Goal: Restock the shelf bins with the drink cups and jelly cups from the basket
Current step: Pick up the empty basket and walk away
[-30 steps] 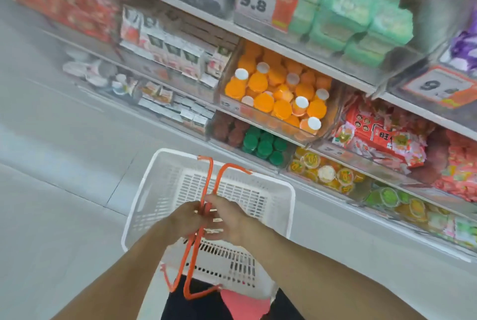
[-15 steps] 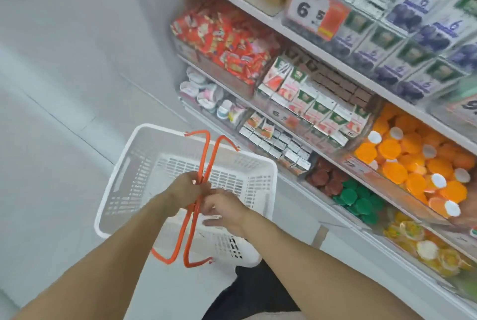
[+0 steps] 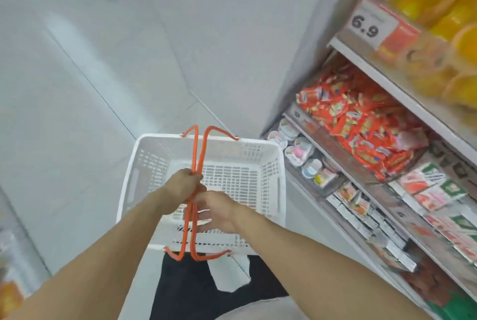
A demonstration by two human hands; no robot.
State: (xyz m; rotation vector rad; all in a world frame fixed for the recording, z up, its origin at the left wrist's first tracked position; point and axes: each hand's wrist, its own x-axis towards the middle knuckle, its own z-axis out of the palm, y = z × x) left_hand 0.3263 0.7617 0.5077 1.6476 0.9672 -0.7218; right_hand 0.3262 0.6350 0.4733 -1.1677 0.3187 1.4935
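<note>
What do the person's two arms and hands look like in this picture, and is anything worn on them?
Both forearms are bare up to the frame edge: no sleeves, gloves, watch or bracelets show. The left hand and right hand are bare too, with no rings visible, though motion blur softens the fingers.

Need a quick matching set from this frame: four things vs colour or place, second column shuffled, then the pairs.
Things:
1. basket
2. handles
3. price tag
4. red packets

Matches:
A. reads 6.9, on the upper shelf edge
B. white, looks empty
C. piled in a shelf bin, right of the basket
D. orange, gripped by the left hand, with the right hand beside them

Pairs: 1-B, 2-D, 3-A, 4-C
</note>
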